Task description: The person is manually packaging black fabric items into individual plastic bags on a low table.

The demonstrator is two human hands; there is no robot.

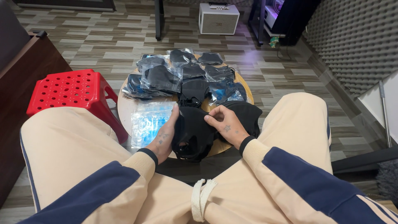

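left hand [165,135] grips left edge of black face mask [191,132], centre frame, on near rim of round wooden table [123,108] | right hand [224,123] pinches mask's top edge | stack of clear bags [148,120] just left of left hand | bagged black masks [182,72] piled above | red stool [72,91] left of frame
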